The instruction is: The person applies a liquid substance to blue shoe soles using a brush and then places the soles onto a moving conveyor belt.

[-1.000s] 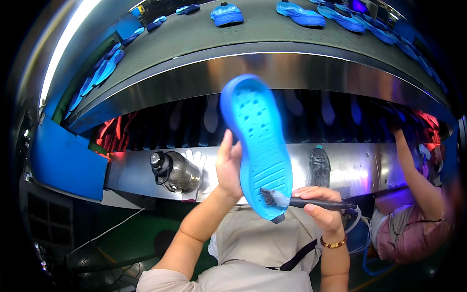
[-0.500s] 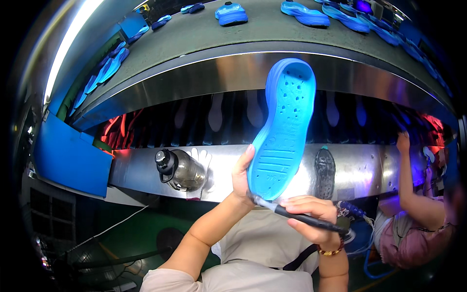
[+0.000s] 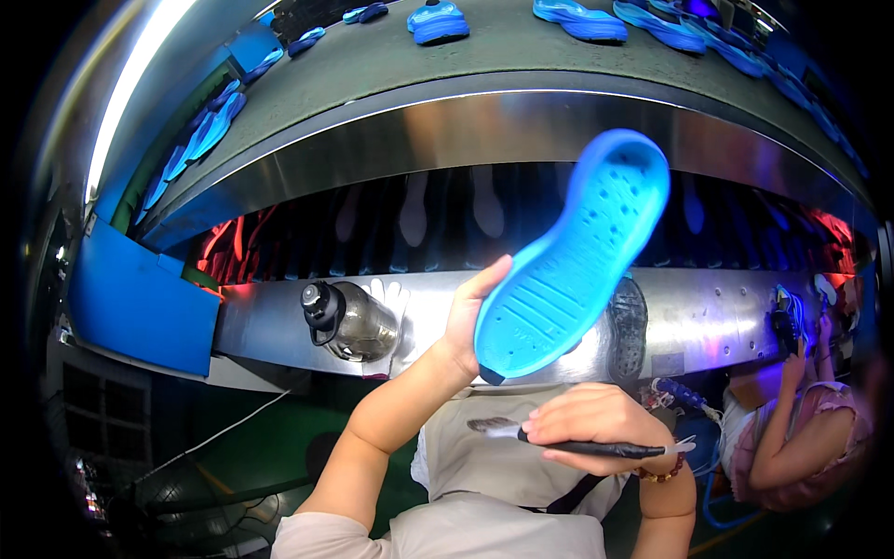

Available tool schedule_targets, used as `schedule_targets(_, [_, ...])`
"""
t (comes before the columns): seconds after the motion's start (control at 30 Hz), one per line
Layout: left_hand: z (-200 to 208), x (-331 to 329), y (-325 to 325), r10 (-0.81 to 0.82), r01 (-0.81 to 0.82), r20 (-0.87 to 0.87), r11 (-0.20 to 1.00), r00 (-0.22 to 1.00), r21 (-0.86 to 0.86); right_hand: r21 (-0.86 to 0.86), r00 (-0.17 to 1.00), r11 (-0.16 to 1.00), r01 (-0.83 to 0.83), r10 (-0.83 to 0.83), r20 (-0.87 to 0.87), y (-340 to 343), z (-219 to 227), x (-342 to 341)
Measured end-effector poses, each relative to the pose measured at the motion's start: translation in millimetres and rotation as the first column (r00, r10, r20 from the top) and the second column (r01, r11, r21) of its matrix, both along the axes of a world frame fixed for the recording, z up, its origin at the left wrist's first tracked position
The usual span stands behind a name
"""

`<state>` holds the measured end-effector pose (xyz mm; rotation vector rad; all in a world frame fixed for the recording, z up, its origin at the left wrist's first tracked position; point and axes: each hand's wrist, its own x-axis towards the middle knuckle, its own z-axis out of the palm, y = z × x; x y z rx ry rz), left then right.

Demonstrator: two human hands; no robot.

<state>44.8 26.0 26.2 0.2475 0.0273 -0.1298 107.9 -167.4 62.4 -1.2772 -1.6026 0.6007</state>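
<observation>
A bright blue shoe sole (image 3: pixel 559 279) is held up in my left hand (image 3: pixel 468 321), its hollow inner face with ribs and small pits toward me. It slants, one end up to the right, and my fingers grip the lower left edge; some of them are hidden behind it. In my right hand (image 3: pixel 601 421) is a brush with a dark handle (image 3: pixel 596 449) and pale bristles (image 3: pixel 492 427). The brush lies below the sole's lower end, apart from it, bristles pointing left. A dark shoe sole (image 3: pixel 627 331) rests on the metal ledge behind the blue one.
On the metal ledge (image 3: pixel 717 326) stand a dark bottle (image 3: pixel 352 321) and a white glove (image 3: pixel 391 303). Several blue soles (image 3: pixel 582 20) lie on the green conveyor belt (image 3: pixel 372 70) above. Dark soles hang or stand in the recess between. At the right, a person (image 3: pixel 801 429) sits working.
The blue sole has tilted farther right and come a little lower. My right hand has drawn the brush down, off the sole's lower end. The person at right has lowered an arm.
</observation>
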Motion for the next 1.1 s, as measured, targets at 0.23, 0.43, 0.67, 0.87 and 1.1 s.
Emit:
schedule_targets(0.23, [3.8,-7.2,-5.6,-0.218,0.405,-0.431,0.819,0.875,0.407,-0.135,0.997,0.989,0.056,-0.047,0.069,-11.1,-1.2,27.3])
schedule_targets(0.43, [2.5,-9.1,-5.3,-0.281,0.504,-0.476,0.739,0.834,0.447,-0.307,0.994,0.951,-0.036,0.066,0.087,-17.8,-6.0,39.5])
schedule_targets(0.67, [3.6,-17.6,1.6,-0.319,0.534,-0.461,0.700,0.828,0.475,-0.216,0.997,0.975,0.044,-0.031,0.064,-26.9,-5.9,61.3])
schedule_targets(0.87, [3.3,-26.3,13.7,-0.166,0.502,-0.532,0.637,0.830,0.584,-0.441,0.984,0.897,0.010,0.069,0.164,-37.8,-16.8,66.8])
schedule_targets(1.1, [-1.5,-26.6,23.3,-0.099,0.408,-0.464,0.656,0.880,0.635,-0.592,0.964,0.790,0.162,-0.255,-0.077,-38.5,-21.3,78.1])
